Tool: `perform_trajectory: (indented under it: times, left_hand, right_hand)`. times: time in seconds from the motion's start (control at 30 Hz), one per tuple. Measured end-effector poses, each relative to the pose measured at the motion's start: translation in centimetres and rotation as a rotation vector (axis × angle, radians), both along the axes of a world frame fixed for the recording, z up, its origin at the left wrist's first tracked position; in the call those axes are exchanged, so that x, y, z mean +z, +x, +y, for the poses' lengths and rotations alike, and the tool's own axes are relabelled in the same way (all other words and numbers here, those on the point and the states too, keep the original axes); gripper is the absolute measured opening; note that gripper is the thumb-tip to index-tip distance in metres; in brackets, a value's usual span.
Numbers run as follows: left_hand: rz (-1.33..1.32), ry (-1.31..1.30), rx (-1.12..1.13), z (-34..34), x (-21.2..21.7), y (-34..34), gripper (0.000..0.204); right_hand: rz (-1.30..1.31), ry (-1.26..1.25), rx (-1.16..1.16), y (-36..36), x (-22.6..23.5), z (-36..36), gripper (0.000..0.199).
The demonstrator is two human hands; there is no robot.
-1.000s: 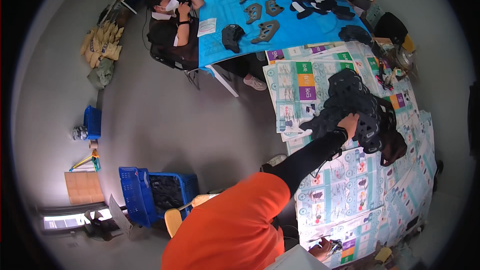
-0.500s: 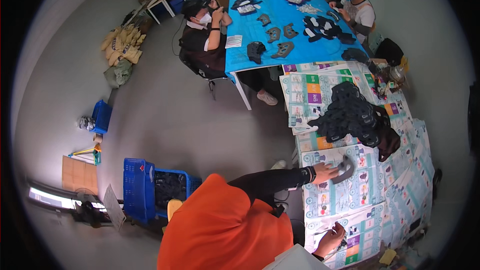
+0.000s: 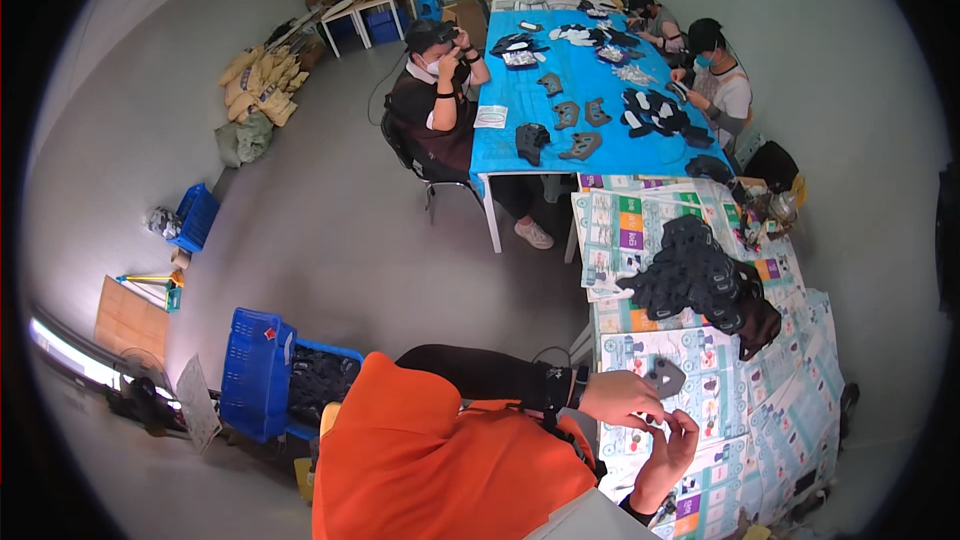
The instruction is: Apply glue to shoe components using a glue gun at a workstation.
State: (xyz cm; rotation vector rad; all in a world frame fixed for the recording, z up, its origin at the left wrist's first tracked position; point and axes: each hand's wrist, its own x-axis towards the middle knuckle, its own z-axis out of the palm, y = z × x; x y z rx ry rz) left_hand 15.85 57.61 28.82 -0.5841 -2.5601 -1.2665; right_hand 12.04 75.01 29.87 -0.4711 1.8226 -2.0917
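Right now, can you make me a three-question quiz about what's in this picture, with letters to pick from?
1. Where is the pile of dark pieces?
A. on the paper-covered table
B. in the blue crate
C. on the floor

2. What colour is the far table?
A. red
B. blue
C. yellow

3. What is the left hand doing?
A. resting flat on the floor
B. gripping a chair
C. holding a small grey piece

Answers:
1. A, the pile lies on the printed sheets beyond the hands.
2. B, its top is bright blue under the dark cut pieces.
3. C, the fingers pinch the grey piece, with the right hand raised just below it.
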Motion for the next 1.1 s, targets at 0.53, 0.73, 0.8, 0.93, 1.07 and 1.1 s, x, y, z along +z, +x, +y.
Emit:
perform_trajectory:
  times: [0.53,0.73,0.8,0.93,1.07,1.1]
  left_hand:
    - [0.167,-0.042,-0.123,-3.4,0.1,1.5,0.012]
    - [0.206,-0.037,-0.152,-3.5,-0.2,1.8,0.014]
    - [0.234,-0.063,-0.15,-3.6,0.1,1.9,0.015]
    - [0.274,-0.091,-0.148,-3.8,0.1,2.1,0.02]
    - [0.253,-0.068,-0.148,-3.9,0.0,2.2,0.02]
    - [0.265,-0.077,-0.156,-4.0,0.1,2.3,0.02]
  right_hand:
    - [-0.137,-0.082,0.166,1.1,1.2,-1.9,0.035]
    - [-0.146,-0.065,0.176,1.7,1.0,-1.8,0.034]
    - [-0.144,-0.069,0.18,1.9,1.0,-1.8,0.034]
    - [-0.16,-0.08,0.171,2.3,1.0,-2.0,0.033]
    - [-0.168,-0.099,0.169,2.7,1.5,-2.1,0.031]
    - [-0.17,-0.097,0.167,2.8,1.6,-2.0,0.031]
